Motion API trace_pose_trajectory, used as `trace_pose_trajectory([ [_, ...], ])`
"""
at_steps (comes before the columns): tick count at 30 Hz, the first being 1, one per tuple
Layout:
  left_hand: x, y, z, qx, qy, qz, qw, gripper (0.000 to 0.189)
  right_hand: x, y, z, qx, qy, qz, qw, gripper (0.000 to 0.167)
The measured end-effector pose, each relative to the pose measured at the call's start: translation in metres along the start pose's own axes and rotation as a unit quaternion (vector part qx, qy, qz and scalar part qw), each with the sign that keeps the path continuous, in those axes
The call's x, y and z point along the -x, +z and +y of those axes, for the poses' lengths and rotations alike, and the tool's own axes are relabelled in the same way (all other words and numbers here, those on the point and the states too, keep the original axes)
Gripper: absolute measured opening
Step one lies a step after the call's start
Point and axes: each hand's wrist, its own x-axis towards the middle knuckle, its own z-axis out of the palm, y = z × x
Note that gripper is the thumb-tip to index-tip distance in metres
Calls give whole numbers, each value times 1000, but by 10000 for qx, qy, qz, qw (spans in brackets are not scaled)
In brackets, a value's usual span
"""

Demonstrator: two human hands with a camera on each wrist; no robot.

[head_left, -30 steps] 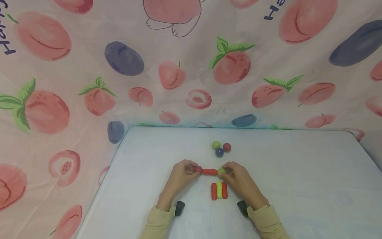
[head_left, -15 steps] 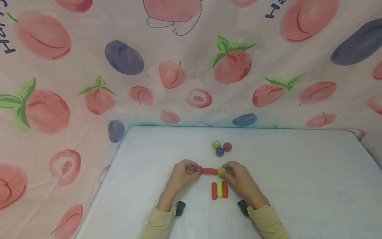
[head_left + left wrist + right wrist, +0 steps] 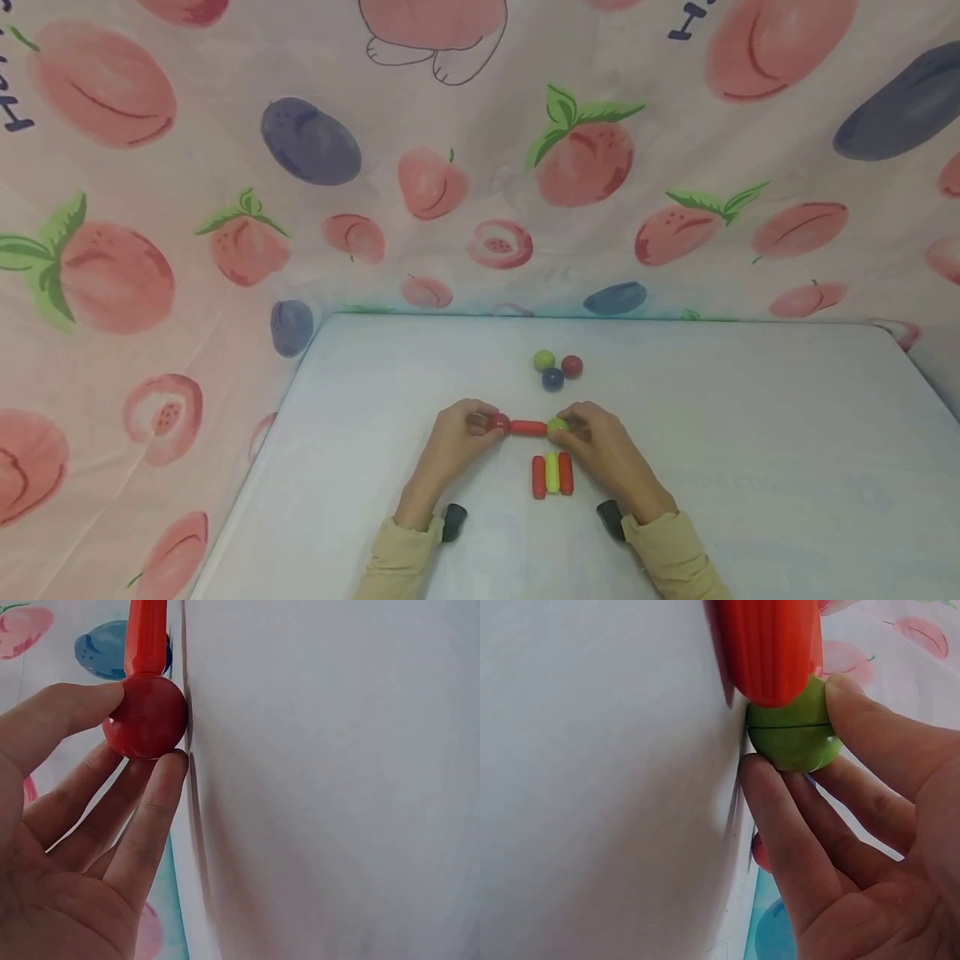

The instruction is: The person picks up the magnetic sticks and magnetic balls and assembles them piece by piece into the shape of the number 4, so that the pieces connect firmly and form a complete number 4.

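Note:
My left hand [image 3: 456, 440] pinches a red ball [image 3: 146, 716] between thumb and fingertips. My right hand [image 3: 606, 446] holds a yellow-green ball [image 3: 793, 731] the same way, its dark seam showing. Between the two balls lies a ridged red rod [image 3: 528, 428], one end at each ball, all in a line on the white table. In the left wrist view the rod's end meets the red ball. Nearer me, just below this line, another red rod [image 3: 538, 477], a yellow rod [image 3: 552, 473] and a further red rod [image 3: 566, 473] lie side by side.
Beyond the hands, a loose green ball [image 3: 544, 360], a red ball [image 3: 572, 366] and a blue ball [image 3: 552, 379] sit clustered on the white table [image 3: 750, 433]. A fruit-patterned cloth [image 3: 420, 108] hangs behind the table and along its left side.
Both hands keep their hold on the balls and stay in place. Only the head view has shifted slightly.

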Motion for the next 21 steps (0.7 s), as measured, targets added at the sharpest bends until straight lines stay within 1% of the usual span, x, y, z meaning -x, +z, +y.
trace_pose_trajectory([
  [4,0,-1,1,32,11,-22,10000,26,0,-1,-1,10,33,-3,10000,31],
  [12,1,-1,3,76,-70,-56,9999,28,-1,-2,0,-32,83,-44,10000,32],
  [21,2,0,2,63,-130,-2,9999,28,-3,-1,3,-114,148,-106,9998,34],
])
